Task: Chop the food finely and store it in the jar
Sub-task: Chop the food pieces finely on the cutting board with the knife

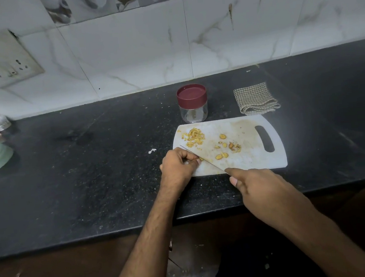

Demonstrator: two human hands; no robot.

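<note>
Right hand: right hand (263,188) is nearest the camera, over the desk's front edge; its grip is curled round the knife handle, forefinger stretched along the blade's back.
Knife: knife (203,158) has its long axis on a diagonal, tip pointing up-left, crossing the board's near left corner.
Left hand: left hand (177,165) sits on the board's left edge, fingertips pinching a small yellow piece against the blade.
Cutting board: white cutting board (256,160) lies long side left to right, handle slot at the right, near the desk's front edge.
Food: chopped food (193,137) is a pale yellow heap at the board's far left; larger bits (224,145) are scattered mid-board.
Jar: clear jar (193,104) with maroon lid on stands upright just behind the board.
Open room: bare black desk (91,168) stretches left of the board; folded checked cloth (255,98) lies right of the jar.
</note>
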